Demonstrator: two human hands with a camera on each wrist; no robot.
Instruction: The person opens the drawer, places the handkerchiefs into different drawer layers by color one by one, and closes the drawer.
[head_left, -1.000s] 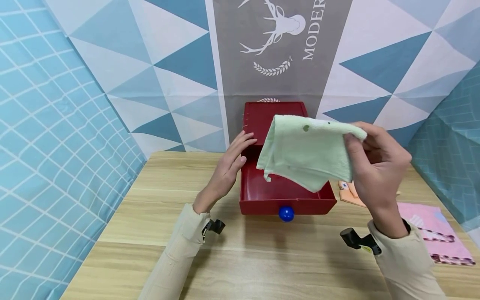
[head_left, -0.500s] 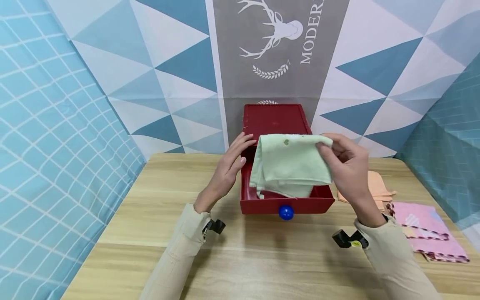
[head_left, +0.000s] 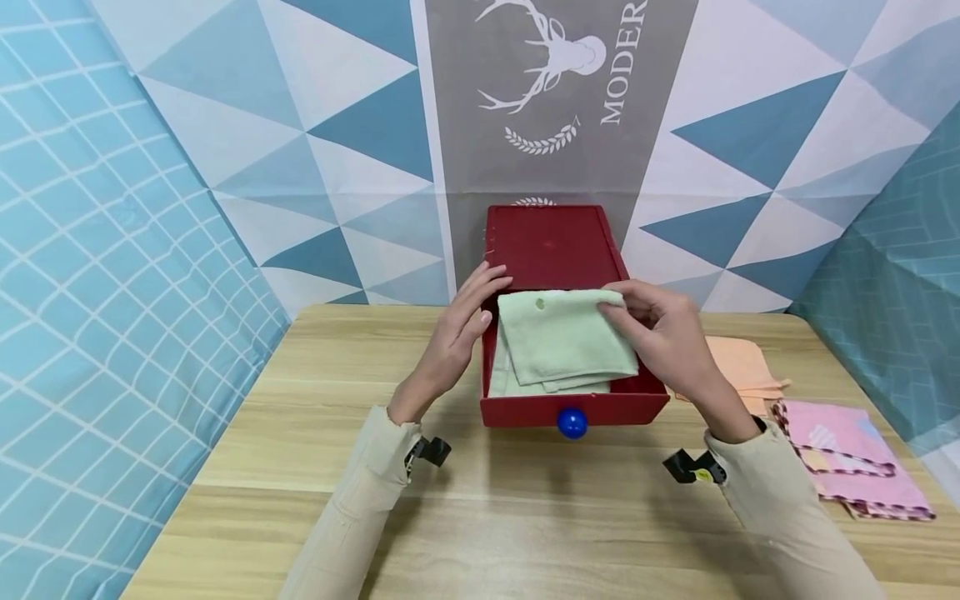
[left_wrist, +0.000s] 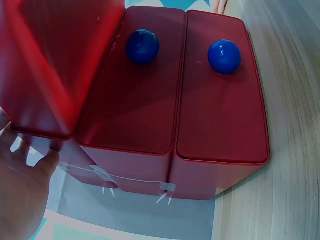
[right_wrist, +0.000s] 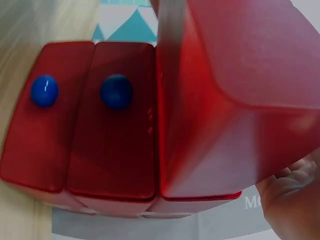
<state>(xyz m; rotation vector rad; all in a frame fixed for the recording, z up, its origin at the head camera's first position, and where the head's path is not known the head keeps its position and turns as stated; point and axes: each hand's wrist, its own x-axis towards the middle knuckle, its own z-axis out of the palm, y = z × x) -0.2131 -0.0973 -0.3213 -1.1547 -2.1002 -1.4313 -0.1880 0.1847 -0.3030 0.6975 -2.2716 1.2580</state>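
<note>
A pale green towel (head_left: 566,342), folded, lies partly inside the pulled-out top drawer (head_left: 517,413) of a red drawer cabinet (head_left: 551,246). My right hand (head_left: 663,337) pinches the towel's upper right corner between thumb and fingers; in the right wrist view the drawer hides the towel and part of the hand (right_wrist: 292,192). On the cabinet's left side rests my left hand (head_left: 456,329), fingers extended along its upper edge. The left wrist view shows that hand (left_wrist: 22,182) against the cabinet wall. A round blue knob (head_left: 572,423) sits on the drawer front.
Two closed drawers with blue knobs (left_wrist: 142,46) are below the open one. To the right on the wooden table (head_left: 540,525) lie a folded orange cloth (head_left: 742,367) and a folded pink cloth (head_left: 855,458). A patterned backdrop (head_left: 360,167) stands behind the cabinet.
My right hand has moved left and down with the green towel, from above the drawer into it. The left hand has stayed on the cabinet's side.
</note>
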